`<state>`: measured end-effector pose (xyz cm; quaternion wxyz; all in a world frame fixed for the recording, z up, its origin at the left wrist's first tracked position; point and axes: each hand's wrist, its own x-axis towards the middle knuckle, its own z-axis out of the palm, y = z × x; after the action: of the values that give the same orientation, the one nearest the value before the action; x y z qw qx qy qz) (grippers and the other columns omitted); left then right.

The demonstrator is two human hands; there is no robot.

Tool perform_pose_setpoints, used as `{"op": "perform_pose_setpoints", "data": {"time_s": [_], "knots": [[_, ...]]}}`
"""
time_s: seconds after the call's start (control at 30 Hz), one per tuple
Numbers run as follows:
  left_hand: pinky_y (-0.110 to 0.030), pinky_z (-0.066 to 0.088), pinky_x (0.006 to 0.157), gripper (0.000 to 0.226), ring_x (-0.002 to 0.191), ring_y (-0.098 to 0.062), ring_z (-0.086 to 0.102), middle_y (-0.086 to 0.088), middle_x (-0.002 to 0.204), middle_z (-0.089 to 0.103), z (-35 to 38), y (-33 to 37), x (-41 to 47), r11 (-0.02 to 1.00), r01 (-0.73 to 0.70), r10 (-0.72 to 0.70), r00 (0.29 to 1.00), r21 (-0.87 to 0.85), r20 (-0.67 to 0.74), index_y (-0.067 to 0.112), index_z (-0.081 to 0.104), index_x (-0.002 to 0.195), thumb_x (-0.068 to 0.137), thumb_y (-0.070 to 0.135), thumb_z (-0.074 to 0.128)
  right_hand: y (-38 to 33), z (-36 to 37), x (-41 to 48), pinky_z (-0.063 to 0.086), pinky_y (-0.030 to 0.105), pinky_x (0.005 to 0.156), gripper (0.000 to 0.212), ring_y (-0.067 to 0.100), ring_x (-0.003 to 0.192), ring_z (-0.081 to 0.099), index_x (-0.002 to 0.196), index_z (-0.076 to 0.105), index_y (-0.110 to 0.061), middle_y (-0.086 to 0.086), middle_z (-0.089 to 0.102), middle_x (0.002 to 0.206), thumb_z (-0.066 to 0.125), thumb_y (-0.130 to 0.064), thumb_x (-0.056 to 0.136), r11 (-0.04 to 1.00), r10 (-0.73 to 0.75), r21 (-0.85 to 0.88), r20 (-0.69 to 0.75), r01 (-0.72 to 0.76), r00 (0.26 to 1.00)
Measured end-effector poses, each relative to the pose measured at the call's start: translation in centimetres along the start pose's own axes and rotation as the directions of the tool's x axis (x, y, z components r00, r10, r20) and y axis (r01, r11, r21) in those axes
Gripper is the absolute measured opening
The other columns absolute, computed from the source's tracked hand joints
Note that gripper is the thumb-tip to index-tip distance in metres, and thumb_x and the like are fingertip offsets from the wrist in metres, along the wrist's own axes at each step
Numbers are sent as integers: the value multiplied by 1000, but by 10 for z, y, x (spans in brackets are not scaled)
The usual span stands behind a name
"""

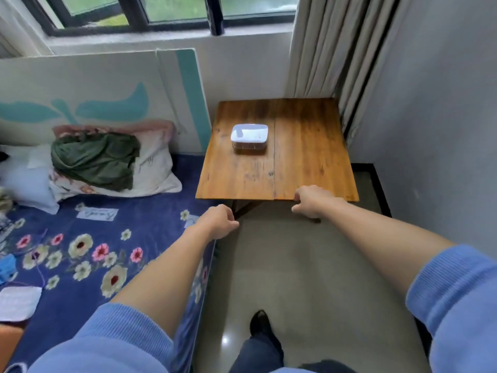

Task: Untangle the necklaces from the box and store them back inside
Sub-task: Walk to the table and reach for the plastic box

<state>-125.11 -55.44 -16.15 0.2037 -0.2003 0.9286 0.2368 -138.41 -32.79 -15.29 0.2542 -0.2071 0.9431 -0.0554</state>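
Note:
A small clear plastic box (249,138) with a white lid, closed, sits near the middle-left of a wooden table (309,162). No necklace shows; the box's contents are hidden. My left hand (219,220) hangs in the air before the table's front left corner, fingers curled, holding nothing. My right hand (313,201) is at the table's front edge, fingers curled loosely, also with nothing in it. Both hands are well short of the box.
A bed (94,251) with a dark blue floral sheet runs along the left, touching the table's side. Pillows (150,168) and a green cloth (94,157) lie at its head. A curtain (330,49) and grey wall close the right. Tiled floor (295,278) lies before the table.

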Motion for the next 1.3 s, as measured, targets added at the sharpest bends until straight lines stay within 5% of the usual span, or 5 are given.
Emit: {"op": "perform_pose_setpoints", "data": {"time_s": [0.23,0.77,0.93,1.17,1.3], "knots": [[-30,50,74,29,92,-20,60,-3,105,63,-64,22,113,999,-37,38,999,-15,37,13,67,108,91,36,60,-6,-63,91,44,28,60,38,22,90,58,124,59,-19,6,63,119,60,-39,91,999,25,21,-82,-23,996],[-29,52,68,19,82,-15,64,3,88,63,-119,7,310,978,165,-157,985,-128,66,21,65,93,89,40,62,-13,-90,353,52,30,61,31,20,80,60,111,60,-20,2,64,100,61,-40,88,996,-83,-20,98,85,992],[-32,53,73,24,87,-22,66,-2,92,66,-121,-13,351,942,240,-212,967,-233,141,15,66,98,90,37,61,-26,-79,403,57,36,73,33,22,87,62,116,58,-21,3,66,109,59,-38,88,994,-108,8,134,108,985],[-41,57,82,19,94,-26,64,-8,104,66,-128,-36,443,873,293,-253,955,-389,152,15,62,103,92,31,59,-32,-69,458,56,34,65,38,20,78,61,124,51,-20,4,66,105,59,-31,89,990,100,92,31,-103,994],[-47,52,95,44,112,-33,58,-13,130,57,-127,-35,497,812,342,-276,939,-472,206,10,49,133,93,28,57,-39,-62,489,53,35,65,40,24,83,60,125,49,-17,7,65,110,56,-30,88,963,221,148,34,-224,975]]}}
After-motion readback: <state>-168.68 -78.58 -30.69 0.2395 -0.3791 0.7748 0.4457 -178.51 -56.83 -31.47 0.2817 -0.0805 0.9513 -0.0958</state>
